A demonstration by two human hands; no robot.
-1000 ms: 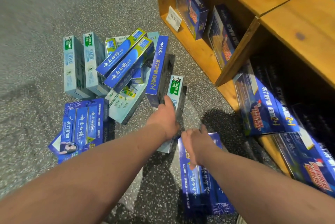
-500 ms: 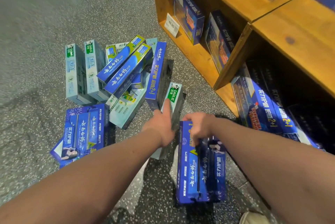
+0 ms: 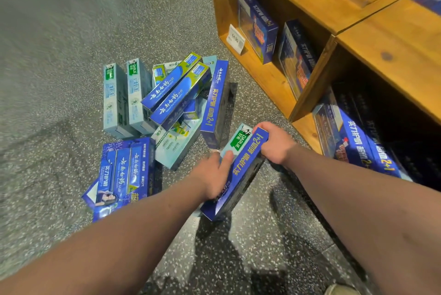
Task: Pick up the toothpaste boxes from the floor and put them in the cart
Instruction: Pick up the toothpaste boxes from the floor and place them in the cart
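While left hand (image 3: 212,177) grips Darlie box (image 3: 238,142) | right hand (image 3: 276,144) grips blue box (image 3: 241,171) | pile (image 3: 171,94) beyond, shelf (image 3: 266,73) beside.

Darlie box (image 3: 238,143) mostly hidden under blue pack (image 3: 241,170); shoe (image 3: 341,290) cut off btm.

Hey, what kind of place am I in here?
Most likely a shop aisle: a price tag on a wooden shelf, boxed stock on it, and toothpaste boxes piled on the speckled floor.

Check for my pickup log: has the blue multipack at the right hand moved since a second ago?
Yes. The blue multipack, gripped by the right hand, has tipped onto its edge and shifted nearer the wooden shelf post.
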